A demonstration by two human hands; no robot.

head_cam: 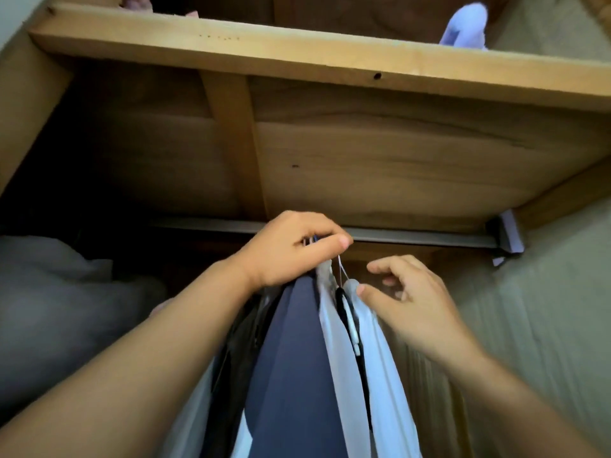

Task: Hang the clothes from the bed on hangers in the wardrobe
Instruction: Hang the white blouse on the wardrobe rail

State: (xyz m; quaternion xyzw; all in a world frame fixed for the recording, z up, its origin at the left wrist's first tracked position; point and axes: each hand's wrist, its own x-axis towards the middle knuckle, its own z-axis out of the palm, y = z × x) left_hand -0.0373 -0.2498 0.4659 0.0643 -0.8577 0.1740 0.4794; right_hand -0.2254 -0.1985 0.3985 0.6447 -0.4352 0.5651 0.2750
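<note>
I look up into a wooden wardrobe with a grey metal rail [413,238] under its shelf. My left hand [291,249] grips the hanger hooks of a bunch of clothes right at the rail. Below it hang a navy garment [291,358], a dark one [238,352] to its left and a pale blue-white shirt [373,365] to its right. My right hand [410,292] is beside the shirt's collar, fingers loosely curled, thumb tip touching the fabric. A thin white thread [342,271] runs from my left hand down to the shirt.
The wooden shelf [297,57] spans the top, with a lilac item [466,26] on it at the right. A grey heap of fabric [66,309] fills the left side. A pale green wall [545,325] stands to the right, beside the rail bracket [506,234].
</note>
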